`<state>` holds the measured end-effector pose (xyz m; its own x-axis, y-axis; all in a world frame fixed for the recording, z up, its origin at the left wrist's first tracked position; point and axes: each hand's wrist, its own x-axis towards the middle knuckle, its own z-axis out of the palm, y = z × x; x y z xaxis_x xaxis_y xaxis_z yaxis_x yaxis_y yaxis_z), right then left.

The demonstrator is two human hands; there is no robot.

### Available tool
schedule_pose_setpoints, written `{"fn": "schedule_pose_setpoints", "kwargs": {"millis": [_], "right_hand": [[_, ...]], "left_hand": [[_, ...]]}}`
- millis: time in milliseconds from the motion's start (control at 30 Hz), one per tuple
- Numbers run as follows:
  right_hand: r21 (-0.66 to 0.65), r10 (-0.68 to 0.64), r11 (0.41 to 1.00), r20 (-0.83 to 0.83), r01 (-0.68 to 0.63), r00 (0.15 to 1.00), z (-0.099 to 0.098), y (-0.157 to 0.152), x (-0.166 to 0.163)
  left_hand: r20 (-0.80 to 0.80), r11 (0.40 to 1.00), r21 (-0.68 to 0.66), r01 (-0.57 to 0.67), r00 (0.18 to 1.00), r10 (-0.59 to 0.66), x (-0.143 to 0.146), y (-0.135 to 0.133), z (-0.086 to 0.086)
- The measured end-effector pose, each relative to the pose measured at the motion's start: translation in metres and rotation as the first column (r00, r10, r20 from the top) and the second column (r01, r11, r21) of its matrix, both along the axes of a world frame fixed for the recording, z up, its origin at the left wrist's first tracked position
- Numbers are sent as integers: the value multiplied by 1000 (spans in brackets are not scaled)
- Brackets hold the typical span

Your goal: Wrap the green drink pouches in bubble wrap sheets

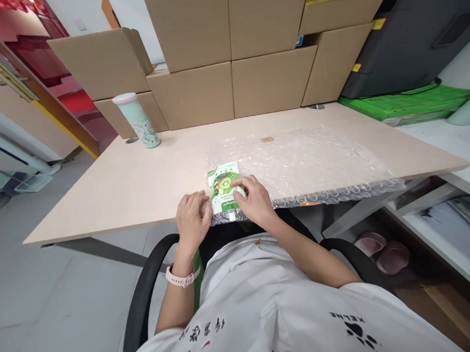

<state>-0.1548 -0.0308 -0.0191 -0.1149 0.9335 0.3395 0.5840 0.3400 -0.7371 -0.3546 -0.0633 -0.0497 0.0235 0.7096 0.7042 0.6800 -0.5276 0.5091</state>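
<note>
A green-and-white packet (224, 187) with a kiwi picture lies flat on the left end of a sheet of bubble wrap (298, 157), close to the table's front edge. Something small and white shows at its near end. My left hand (193, 217) is closed at the wrap's left edge, beside the packet, with the fingers curled over the clear plastic. From the right, my right hand (255, 201) rests on the packet; thumb and index finger are apart and touch its right side. The undersides of both hands are hidden.
Cardboard boxes (192, 95) stand stacked along the back of the table (98, 192). A mint tumbler (139, 121) with a pink lid stands back left. At the right are a dark grey case (415, 37) and a green flat item (408, 102). Chair armrests flank me.
</note>
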Motion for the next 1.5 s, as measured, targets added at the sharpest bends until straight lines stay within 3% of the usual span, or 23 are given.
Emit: {"fn": "schedule_pose_setpoints", "kwargs": {"millis": [133,267,333,500,667,833,967,1033,1100,1233,1300,1367,1433,1500], "right_hand": [[67,75,994,214,-91,974,6,-21,7],[143,182,956,397,-256,900,3,-53,2],[147,148,960,459,-239,876,0,-59,-4],[147,88,972,498,-184,863,-3,-48,-12],[137,38,988,209,-68,977,0,-38,1],[-33,-120,993,-195,116,973,-4,-22,37],[-156,-123,985,-300,78,946,-10,-14,68],[-207,-79,978,-298,16,951,-9,-14,81],[-206,-57,978,-195,16,979,-3,-17,92],[-17,-210,976,164,215,964,13,-26,111],[74,-312,950,179,303,933,21,-32,117],[154,-353,928,82,338,932,27,-37,118],[198,-268,945,5,261,964,30,-40,116],[183,-112,978,36,103,993,27,-42,110]], "left_hand": [[148,997,75,-10,989,-1,8,-20,-8],[384,940,187,-286,902,198,26,-34,-28],[439,936,169,-310,873,210,34,-33,-36],[486,992,37,-122,870,89,46,-31,-31],[524,999,-2,37,851,-30,72,-32,4],[408,930,-12,367,851,-331,114,-9,29],[210,878,-102,468,872,-441,140,16,34],[138,870,-154,468,882,-450,147,26,31],[99,861,-191,471,882,-460,151,33,28],[18,871,-195,451,889,-457,157,38,22],[-7,876,-186,446,891,-455,159,39,21],[-9,869,-189,457,884,-467,160,39,20],[48,853,-202,482,874,-483,159,37,19],[196,874,-182,451,887,-417,155,32,16]]}}
